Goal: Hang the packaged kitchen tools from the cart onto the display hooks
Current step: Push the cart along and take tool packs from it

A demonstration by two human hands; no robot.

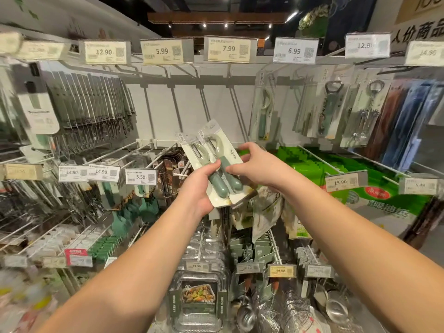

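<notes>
Peelers (211, 162), two carded packs with green handles, sit fanned together in front of the white back panel (192, 109), below the 7.99 tag (229, 49). The left hand (200, 186) grips their lower ends from beneath, thumb over the handles. The right hand (254, 164) pinches the right-hand pack at its edge, fingers curled, seemingly separating or squaring the two.

Neither pack is on a hook yet. The bare hooks (177, 109) under the 5.99 tag (162, 51) and the 7.99 tag stand empty, so I judge the hanging here is hardly begun. One matching peeler (264, 111) hangs to the right of the 7.99 tag, under the 6.99 tag (294, 51), which suggests where these belong, though that is a guess.

The cart is out of view, so how many packs remain cannot be told. The packs' hang holes are too small to make out, and their print is unreadable. Shelves left of the 7.99 tag are blurred.
</notes>
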